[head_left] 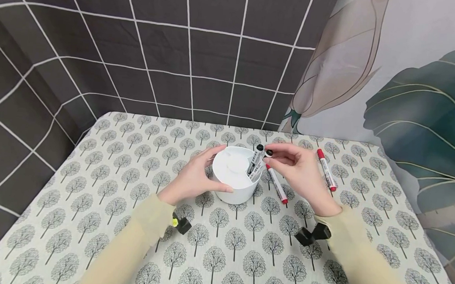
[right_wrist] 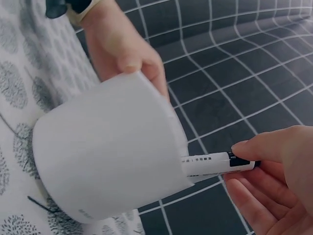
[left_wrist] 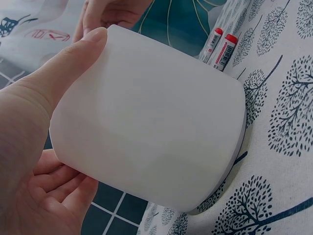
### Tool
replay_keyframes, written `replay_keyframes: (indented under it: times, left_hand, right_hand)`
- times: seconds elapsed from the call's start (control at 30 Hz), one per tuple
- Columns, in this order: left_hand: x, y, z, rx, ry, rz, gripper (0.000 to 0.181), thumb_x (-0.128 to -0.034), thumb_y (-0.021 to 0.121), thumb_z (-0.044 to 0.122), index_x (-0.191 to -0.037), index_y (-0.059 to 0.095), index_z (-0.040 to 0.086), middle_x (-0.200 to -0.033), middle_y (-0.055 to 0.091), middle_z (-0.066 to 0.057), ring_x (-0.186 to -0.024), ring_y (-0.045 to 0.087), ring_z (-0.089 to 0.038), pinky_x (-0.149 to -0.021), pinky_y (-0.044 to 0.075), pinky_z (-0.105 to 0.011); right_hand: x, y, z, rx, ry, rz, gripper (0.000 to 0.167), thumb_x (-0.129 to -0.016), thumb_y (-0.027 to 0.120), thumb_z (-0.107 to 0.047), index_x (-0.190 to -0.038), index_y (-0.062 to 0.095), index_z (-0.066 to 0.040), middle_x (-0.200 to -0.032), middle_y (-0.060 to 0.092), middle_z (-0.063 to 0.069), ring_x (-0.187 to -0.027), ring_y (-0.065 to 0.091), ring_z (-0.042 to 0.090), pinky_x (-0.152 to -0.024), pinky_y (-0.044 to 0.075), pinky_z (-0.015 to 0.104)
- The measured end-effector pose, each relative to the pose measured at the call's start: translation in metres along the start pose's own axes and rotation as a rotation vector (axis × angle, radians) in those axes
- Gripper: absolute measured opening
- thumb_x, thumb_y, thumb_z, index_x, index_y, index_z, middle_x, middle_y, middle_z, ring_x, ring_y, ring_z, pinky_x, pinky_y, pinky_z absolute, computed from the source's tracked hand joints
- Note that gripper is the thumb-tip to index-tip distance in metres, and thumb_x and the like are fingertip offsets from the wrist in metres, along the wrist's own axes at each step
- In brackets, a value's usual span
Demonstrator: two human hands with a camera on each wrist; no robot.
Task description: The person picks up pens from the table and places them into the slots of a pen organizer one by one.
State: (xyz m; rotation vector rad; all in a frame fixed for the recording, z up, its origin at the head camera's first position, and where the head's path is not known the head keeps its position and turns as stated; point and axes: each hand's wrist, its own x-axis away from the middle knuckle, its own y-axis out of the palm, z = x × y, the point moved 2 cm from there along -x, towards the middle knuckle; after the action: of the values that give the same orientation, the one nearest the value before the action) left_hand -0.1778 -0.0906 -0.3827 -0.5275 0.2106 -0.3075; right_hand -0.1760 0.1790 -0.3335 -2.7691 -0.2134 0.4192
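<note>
A white round pen holder [head_left: 230,196] with inner dividers stands on the table. My left hand [head_left: 196,175] grips it from the left, the thumb along the near rim and the fingers around the far side. Two black-capped markers lean in its right compartment. By the cap of the right-hand marker [right_wrist: 208,164], my right hand [head_left: 298,168] pinches it between thumb and fingers, its lower end inside the holder. The other black-capped marker [head_left: 255,156] leans close on the left. In the left wrist view the holder's wall [left_wrist: 151,117] hides both black-capped markers.
One red-capped marker [head_left: 277,186] lies on the table just right of the holder. Another red marker [head_left: 326,170] lies farther right, beyond my right hand. The tablecloth [head_left: 220,254] has a tree print. A dark gridded curtain [head_left: 213,54] hangs behind the table.
</note>
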Motion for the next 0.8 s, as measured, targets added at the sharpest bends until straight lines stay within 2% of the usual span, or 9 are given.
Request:
replay_keyframes:
  times: [0.23,0.37,0.67,0.8]
  left_hand:
    - [0.000,0.000,0.000,0.007,0.002,0.002,0.115,-0.0597,0.099,0.043,-0.157,0.041,0.021,-0.156,0.042,-0.001,-0.133,0.051,-0.027,-0.111,0.040,-0.051]
    - [0.001,0.000,0.001,0.009,-0.002,0.000,0.115,-0.0595,0.100,0.042,-0.157,0.041,0.022,-0.157,0.042,-0.002,-0.133,0.051,-0.028,-0.112,0.040,-0.049]
    - [0.003,0.000,0.002,-0.024,-0.033,0.008,0.119,-0.0568,0.099,0.048,-0.157,0.039,0.025,-0.156,0.043,0.000,-0.132,0.052,-0.026,-0.112,0.037,-0.055]
    - [0.006,0.000,0.002,-0.015,-0.036,0.013,0.119,-0.0564,0.098,0.051,-0.157,0.038,0.027,-0.156,0.042,0.000,-0.132,0.052,-0.025,-0.112,0.039,-0.052]
  right_hand:
    - [-0.002,0.006,0.005,0.035,-0.011,0.016,0.035,-0.084,0.083,-0.004,-0.117,0.072,-0.001,-0.102,0.073,0.013,-0.087,0.071,0.017,-0.080,0.060,0.026]
    - [0.001,0.002,0.006,0.015,0.020,0.028,0.034,-0.086,0.083,-0.008,-0.118,0.071,0.000,-0.104,0.073,0.014,-0.086,0.072,0.017,-0.078,0.060,0.025]
    - [0.011,-0.023,0.006,0.077,0.076,0.107,0.035,-0.091,0.080,-0.022,-0.121,0.072,-0.004,-0.107,0.074,0.009,-0.089,0.072,0.015,-0.081,0.058,0.022]
    - [0.018,-0.037,0.012,0.089,0.102,0.140,0.038,-0.091,0.080,-0.024,-0.123,0.071,-0.006,-0.109,0.074,0.006,-0.092,0.071,0.013,-0.083,0.057,0.020]
